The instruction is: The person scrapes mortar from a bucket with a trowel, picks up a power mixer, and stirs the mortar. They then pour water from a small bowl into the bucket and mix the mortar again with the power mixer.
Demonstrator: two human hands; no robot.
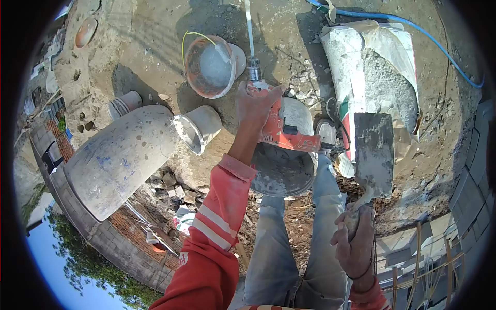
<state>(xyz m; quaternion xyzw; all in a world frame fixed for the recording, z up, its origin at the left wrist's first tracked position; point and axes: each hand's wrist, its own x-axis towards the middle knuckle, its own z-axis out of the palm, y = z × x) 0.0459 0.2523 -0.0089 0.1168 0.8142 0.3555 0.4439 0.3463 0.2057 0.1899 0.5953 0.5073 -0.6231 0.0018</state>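
Note:
My left hand (256, 106) is wrapped around the front of a red electric drill (281, 126). A long metal rod (250, 31) sticks out from its chuck toward the top of the view. Beneath the drill, between my legs, stands a bucket (283, 173) with a dark grey, wet-looking coating inside; the drill hides part of it. My right hand (356, 240) grips the handle of a flat rectangular trowel (374, 155), its blade smeared with grey mortar. Just beyond the blade lies a torn-open bag of grey cement powder (385, 77).
A bucket with a yellow handle (212, 67) stands at upper centre, holding greyish material. Left of my arm are a tipped white bucket (199, 129) and a large grey drum (121, 157). A blue hose (398, 18) curves at upper right. Rubble (175, 188) covers the ground.

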